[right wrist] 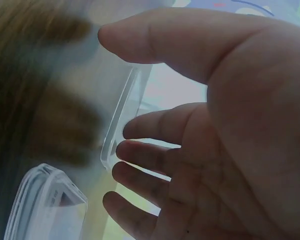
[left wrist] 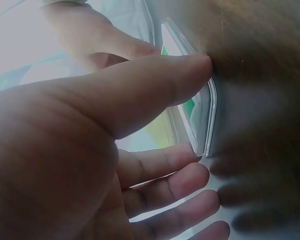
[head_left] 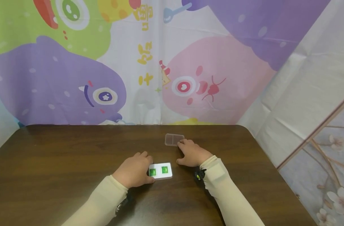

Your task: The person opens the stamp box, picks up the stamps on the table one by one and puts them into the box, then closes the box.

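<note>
My left hand [head_left: 135, 170] spans the left end of a flat white box [head_left: 167, 176] with two green square pictures on it. Its thumb is at the near edge and its index finger at the far edge; the left wrist view shows the box [left wrist: 206, 132] between them. Farther back lies a shallow clear plastic lid [head_left: 172, 140] with a line across its middle. My right hand [head_left: 193, 153] reaches over the lid's right corner, fingers extended and thumb apart. In the right wrist view its fingertips are at the rim of the lid [right wrist: 112, 130].
Both things lie on a dark brown wooden table [head_left: 61, 157]. Behind it hangs a cloth with cartoon figures [head_left: 217, 75]. A floral panel [head_left: 330, 150] stands at the right.
</note>
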`<state>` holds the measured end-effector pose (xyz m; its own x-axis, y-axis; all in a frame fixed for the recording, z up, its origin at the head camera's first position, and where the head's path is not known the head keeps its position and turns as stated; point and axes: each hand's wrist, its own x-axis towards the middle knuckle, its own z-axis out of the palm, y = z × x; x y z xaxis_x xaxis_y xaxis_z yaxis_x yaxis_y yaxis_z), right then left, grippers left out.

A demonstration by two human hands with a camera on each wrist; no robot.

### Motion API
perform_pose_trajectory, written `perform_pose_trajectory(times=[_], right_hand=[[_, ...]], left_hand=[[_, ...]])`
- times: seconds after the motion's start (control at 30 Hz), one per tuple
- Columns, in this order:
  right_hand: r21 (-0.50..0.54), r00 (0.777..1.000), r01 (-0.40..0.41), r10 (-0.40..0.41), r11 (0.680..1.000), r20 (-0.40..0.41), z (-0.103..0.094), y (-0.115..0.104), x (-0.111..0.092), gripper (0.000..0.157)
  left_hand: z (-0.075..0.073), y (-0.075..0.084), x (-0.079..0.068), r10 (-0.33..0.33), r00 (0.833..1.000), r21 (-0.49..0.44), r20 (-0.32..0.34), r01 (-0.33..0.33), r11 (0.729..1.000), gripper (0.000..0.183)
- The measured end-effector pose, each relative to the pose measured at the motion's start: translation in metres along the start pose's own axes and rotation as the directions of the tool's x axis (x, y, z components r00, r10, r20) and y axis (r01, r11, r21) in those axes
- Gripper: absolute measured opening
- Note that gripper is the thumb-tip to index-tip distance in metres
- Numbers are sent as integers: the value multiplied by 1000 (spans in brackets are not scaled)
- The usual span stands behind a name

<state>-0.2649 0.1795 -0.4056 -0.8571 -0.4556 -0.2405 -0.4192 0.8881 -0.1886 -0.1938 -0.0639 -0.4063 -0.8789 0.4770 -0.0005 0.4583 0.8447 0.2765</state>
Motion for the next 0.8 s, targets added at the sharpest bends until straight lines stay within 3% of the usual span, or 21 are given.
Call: perform_pose_trajectory(times=[0.43,0.8], right_hand=[[4,1000,-1,1,1000,13,-5,-8,-6,66],[32,999,37,-37,999,11,-16,-9,-16,36]], left_hand=[[-2,1,-1,-5,1000,-10,16,5,1000,52],[-4,2,-3,3,999,-33,37,-2,999,49]])
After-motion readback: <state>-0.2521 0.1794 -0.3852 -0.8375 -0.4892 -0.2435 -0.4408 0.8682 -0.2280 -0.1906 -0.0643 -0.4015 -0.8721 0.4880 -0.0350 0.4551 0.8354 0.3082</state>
